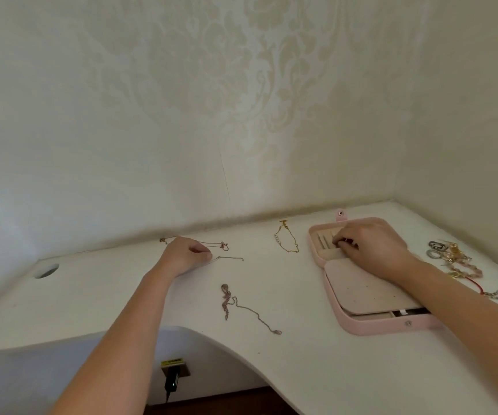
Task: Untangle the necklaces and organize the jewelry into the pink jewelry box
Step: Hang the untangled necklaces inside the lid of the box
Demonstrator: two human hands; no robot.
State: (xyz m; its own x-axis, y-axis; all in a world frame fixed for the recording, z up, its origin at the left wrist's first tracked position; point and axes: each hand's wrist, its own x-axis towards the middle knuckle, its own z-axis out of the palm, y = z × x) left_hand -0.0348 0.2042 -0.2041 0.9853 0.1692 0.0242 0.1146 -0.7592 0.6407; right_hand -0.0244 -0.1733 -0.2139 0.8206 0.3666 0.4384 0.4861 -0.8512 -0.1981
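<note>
Found the pink box (373, 327) open on the worktop (301, 369) at right, long axis near-to-far; reached over its far tray with the right hand (370, 247), fingers curled, hold unclear; pinched a thin chain (230, 258) with the left hand (186, 254), well left of the box; left a gold chain (285, 241) between, nearer the right.

matt pink jewelry box (370, 326), smooth white desk (301, 363)
</note>
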